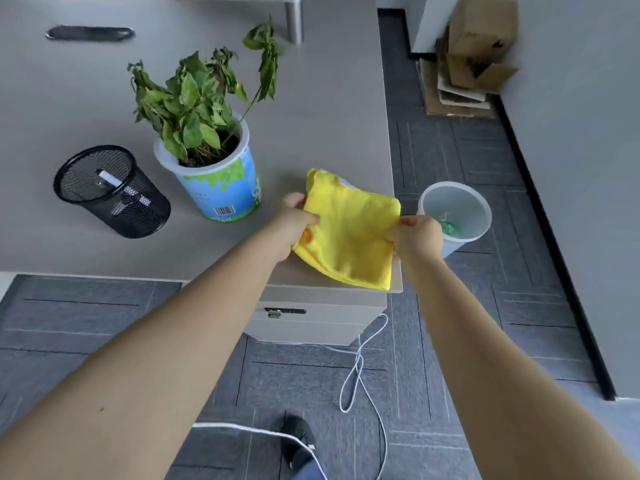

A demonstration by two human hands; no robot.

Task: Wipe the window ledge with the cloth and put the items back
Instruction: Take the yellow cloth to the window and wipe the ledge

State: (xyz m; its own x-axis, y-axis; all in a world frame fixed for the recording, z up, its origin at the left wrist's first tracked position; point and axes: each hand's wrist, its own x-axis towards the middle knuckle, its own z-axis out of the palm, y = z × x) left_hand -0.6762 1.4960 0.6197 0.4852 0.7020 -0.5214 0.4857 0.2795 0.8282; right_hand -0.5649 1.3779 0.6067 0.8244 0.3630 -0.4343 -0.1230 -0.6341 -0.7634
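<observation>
Head view: folded yellow cloth (349, 233) lying at the bench (311, 98) corner. Left hand (294, 226) pinching its left edge, thumb on top, fingers curled beneath. Right hand (415, 237) pinching the right edge. Potted plant (214, 168) and black mesh pen holder (110, 192) standing just left; grey bin (457, 216) beside the bench.

An office: desk (104, 244), mesh pen holder (114, 192), carpet tiles (467, 341).

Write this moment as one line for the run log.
left hand: grips yellow cloth | right hand: pinches cloth | cloth: on ledge corner | plant pot: upright
</observation>
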